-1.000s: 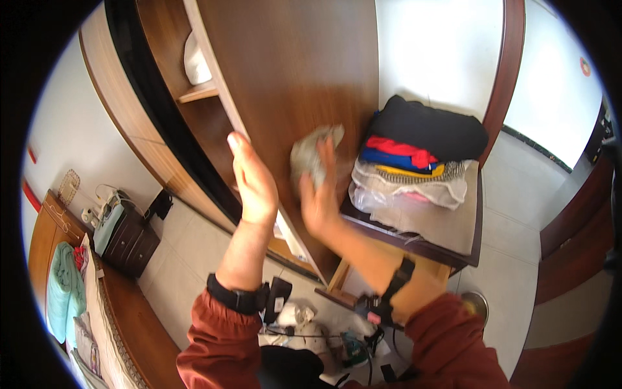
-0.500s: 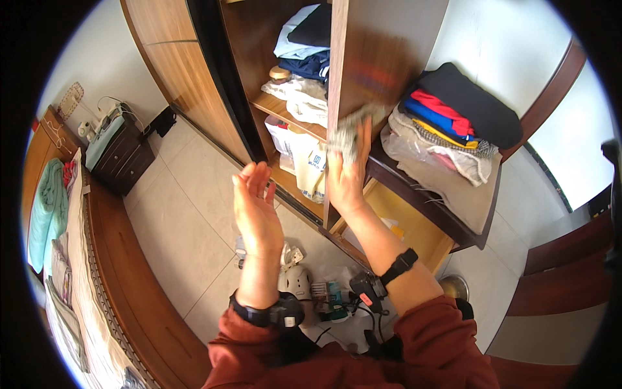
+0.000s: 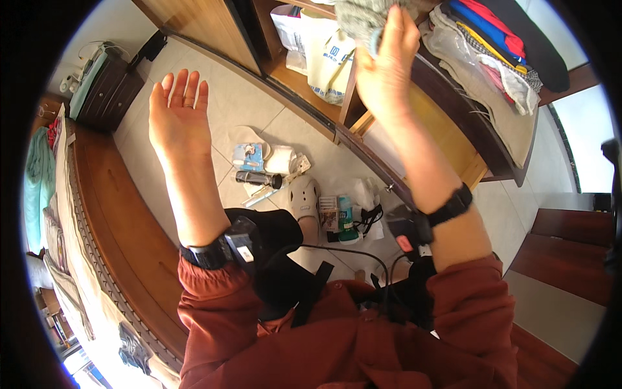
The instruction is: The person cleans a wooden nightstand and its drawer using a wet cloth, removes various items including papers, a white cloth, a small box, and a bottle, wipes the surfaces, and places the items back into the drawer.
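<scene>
My right hand (image 3: pixel 389 74) reaches up by the wardrobe's upright panel, its fingers pressed round a grey, textured cloth bundle (image 3: pixel 358 21). Part of the bundle is cut off by the picture's upper edge, and I cannot tell exactly what garment or rag it is. A bit of pale blue shows between cloth and palm. Out to the left, my left hand (image 3: pixel 183 126) is raised over the floor, empty, with its palm up and its fingers apart. Nearest to my right hand are a white printed bag (image 3: pixel 327 61) on the lower shelf and a pile of folded clothes (image 3: pixel 492 42).
Below my arms lies an open drawer (image 3: pixel 431 136) in the cabinet. On the tiled floor are a black flashlight (image 3: pixel 258 179), a blue-and-white packet (image 3: pixel 248 157), a green bottle (image 3: pixel 346 217) and my white clog (image 3: pixel 303 200). A bed (image 3: pixel 107 240) runs along the left; a dark nightstand (image 3: pixel 107 94) stands beyond.
My view has tipped down, showing more of the floor. My left hand has moved left and spread its fingers. The cloth bundle stays in my right hand beside the wardrobe panel.
</scene>
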### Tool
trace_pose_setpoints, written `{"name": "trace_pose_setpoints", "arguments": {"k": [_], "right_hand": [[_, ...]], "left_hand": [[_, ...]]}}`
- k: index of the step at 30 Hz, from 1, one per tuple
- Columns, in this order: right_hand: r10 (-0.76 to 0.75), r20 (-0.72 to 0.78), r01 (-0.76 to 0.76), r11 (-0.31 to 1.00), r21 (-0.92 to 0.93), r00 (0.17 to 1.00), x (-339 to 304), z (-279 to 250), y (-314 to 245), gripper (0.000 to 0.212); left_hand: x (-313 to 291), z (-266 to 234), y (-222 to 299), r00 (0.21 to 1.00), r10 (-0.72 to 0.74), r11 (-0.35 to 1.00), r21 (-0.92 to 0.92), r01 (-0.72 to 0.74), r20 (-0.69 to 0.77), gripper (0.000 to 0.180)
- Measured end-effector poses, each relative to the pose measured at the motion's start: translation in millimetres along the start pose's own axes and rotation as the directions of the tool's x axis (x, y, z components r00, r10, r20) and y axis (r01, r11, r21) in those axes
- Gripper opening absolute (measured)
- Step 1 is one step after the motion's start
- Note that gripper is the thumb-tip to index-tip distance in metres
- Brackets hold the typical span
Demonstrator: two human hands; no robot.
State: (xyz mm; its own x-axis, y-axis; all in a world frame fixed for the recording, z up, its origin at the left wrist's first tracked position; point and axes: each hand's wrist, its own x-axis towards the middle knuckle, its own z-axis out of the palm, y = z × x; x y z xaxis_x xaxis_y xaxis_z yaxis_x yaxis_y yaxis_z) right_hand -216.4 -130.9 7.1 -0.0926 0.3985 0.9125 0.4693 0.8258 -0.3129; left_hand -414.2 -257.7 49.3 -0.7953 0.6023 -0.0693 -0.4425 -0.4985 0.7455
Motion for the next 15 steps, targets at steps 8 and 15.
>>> {"name": "trace_pose_setpoints", "arguments": {"k": [8, 15], "right_hand": [[0.702, 0.431, -0.821, 0.439, 0.365, 0.567, -39, -158, 0, 0.054], [0.830, 0.432, -0.845, 0.086, 0.528, 0.354, -27, -254, 28, 0.040]], "left_hand": [[5, -14, -7, 0.999, -0.026, 0.996, 0.083, 0.023, 0.034, 0.023], [-20, 12, -51, 0.980, -0.043, 0.908, 0.417, -0.043, 0.196, 0.026]]}}
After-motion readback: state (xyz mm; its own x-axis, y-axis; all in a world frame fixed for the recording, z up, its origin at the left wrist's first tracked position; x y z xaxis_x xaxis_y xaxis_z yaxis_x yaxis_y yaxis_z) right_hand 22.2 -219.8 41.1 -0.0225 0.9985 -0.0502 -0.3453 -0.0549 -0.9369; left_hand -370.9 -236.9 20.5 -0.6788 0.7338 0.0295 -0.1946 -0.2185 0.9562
